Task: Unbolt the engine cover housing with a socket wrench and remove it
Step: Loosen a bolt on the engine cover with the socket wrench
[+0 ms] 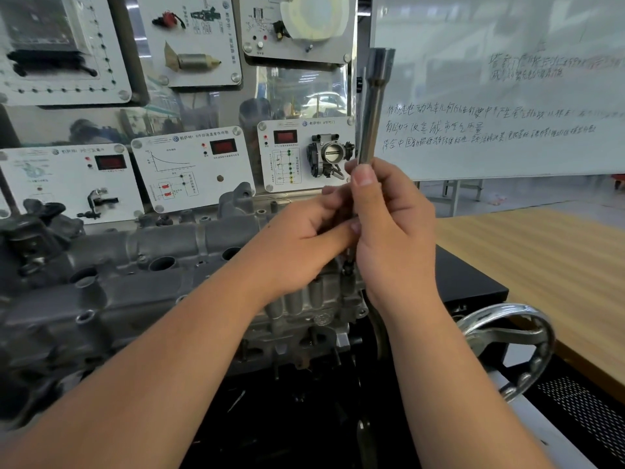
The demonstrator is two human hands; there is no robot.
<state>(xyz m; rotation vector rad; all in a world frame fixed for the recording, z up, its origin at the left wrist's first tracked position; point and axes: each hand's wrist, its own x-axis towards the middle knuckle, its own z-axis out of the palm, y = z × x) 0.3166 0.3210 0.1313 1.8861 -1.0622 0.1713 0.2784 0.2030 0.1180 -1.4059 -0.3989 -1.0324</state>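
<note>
Right hand (392, 228) grips the upright socket wrench (373, 110) (above the engine cover housing (142, 265)); left hand (304, 245) pinches its lower end

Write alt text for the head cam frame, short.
Two bare hands hold a long socket wrench upright above the right end of a grey engine cover housing; the right hand grips its shaft, and the left hand pinches near its lower end. Sensor display panels and a whiteboard stand behind.

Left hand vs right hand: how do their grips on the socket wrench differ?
The right hand wraps the socket wrench shaft, thumb upward; the left hand pinches its lower part with fingertips. The right hand comes from below, the left hand from the lower left. Both are above the engine cover housing.
</note>
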